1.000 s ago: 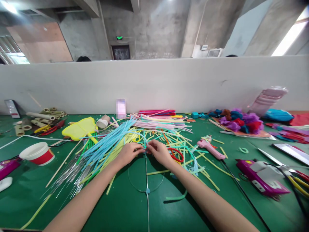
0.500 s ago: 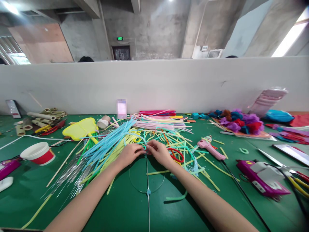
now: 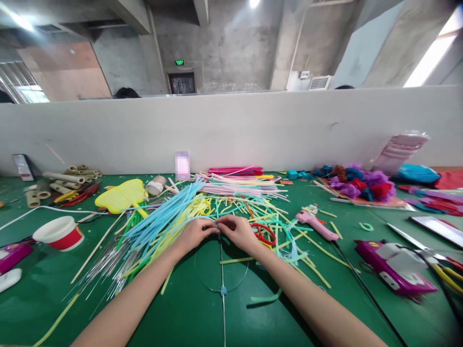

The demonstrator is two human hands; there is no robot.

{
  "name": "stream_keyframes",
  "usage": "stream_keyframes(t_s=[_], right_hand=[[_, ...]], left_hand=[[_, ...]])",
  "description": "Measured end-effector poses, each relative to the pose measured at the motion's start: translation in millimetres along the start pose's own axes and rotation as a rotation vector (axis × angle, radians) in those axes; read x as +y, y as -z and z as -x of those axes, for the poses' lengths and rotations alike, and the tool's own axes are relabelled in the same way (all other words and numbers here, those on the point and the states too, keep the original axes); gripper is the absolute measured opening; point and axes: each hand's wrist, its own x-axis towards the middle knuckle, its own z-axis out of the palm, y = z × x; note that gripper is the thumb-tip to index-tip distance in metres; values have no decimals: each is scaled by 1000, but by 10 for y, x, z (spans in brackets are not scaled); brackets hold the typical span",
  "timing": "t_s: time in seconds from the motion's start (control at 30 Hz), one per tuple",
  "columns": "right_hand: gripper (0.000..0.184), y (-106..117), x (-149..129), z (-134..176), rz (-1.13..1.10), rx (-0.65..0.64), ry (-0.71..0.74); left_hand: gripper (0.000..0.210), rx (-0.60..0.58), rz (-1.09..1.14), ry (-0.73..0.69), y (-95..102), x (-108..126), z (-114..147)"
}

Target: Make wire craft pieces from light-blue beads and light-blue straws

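My left hand (image 3: pixel 194 236) is closed in a pinch at the top of a thin wire hoop (image 3: pixel 207 287). A slim light blue strip (image 3: pixel 199 218) runs from the fingertips and curves left behind that hand. My right hand (image 3: pixel 238 233) pinches at the same spot, its fingertips meeting the left ones. Fingers cover the exact join between strip and wire. A straight thin rod (image 3: pixel 222 265) runs from the hands through the hoop toward me. It crosses the hoop's lower edge at a small blue bead-like knot (image 3: pixel 223 291).
Beyond my hands lie heaps of light blue strips (image 3: pixel 162 207) and yellow-green pieces. A pink glue gun (image 3: pixel 316 225), purple power strip (image 3: pixel 392 270) and scissors (image 3: pixel 408 238) are on the right. A paper cup (image 3: pixel 61 233) and yellow paddle-shaped piece (image 3: pixel 121 196) stand left. A white partition (image 3: pixel 231 130) closes the back.
The light blue strip has swung down from a raised arc to lie low behind my left hand. Both hands stay pinched together at the hoop's top. The view has tilted slightly.
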Motion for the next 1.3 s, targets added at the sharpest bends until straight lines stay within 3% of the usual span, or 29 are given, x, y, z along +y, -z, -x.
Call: stream_keyframes(t_s=[0.43,0.63,0.8,1.1,1.3], right_hand=[[9,-7,26,-12,68,12,8],[10,14,44,-22,82,15,13],[11,-7,63,-16,42,-8,6],[11,35,172,-51,80,200,28],[21,106,286,-111,46,270,9]], left_hand=[[21,77,117,82,-18,21,-30],[40,118,278,106,-2,-5,-60],[30,123,343,114,69,25,-50],[35,92,501,161,137,15,-44],[32,150,545,184,275,47,-36]])
